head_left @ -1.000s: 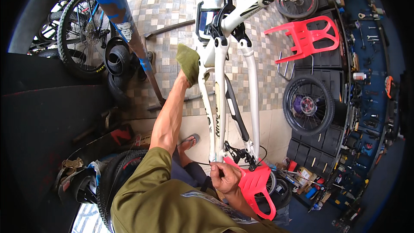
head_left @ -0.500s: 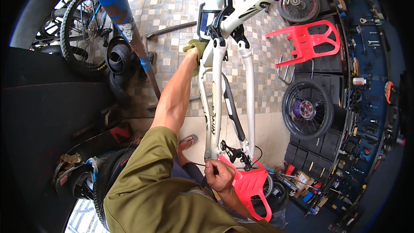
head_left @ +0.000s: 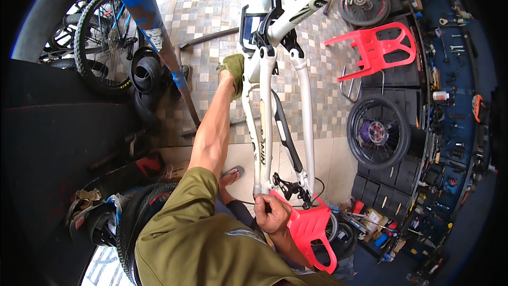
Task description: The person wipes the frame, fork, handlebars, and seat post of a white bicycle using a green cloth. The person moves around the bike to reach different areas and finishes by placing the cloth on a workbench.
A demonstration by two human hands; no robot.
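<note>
A white bicycle frame [head_left: 265, 122] without wheels hangs in front of me, its rear end toward my body. My left hand [head_left: 228, 76] is closed on an olive-green cloth [head_left: 233, 66], which covers most of its fingers. Hand and cloth are at the left side of the frame, close to the pivot area; whether the cloth touches the frame I cannot tell. Low in the view, my right hand [head_left: 273, 214] is closed around the frame's left rear tip. A black rear derailleur [head_left: 288, 185] hangs from the frame just beyond that hand.
A red plastic chair [head_left: 309, 228] stands under the frame's rear end; another red chair [head_left: 378, 53] is at the right. Loose wheels [head_left: 377, 133] lean along black drawers. Tools hang on a blue wall panel [head_left: 455, 100]. A blue stand post [head_left: 151, 21] and tyres [head_left: 145, 74] are at the left.
My left hand and the cloth have shifted slightly left and down along the frame's side, showing more of the cloth. My right hand keeps its place on the rear tip.
</note>
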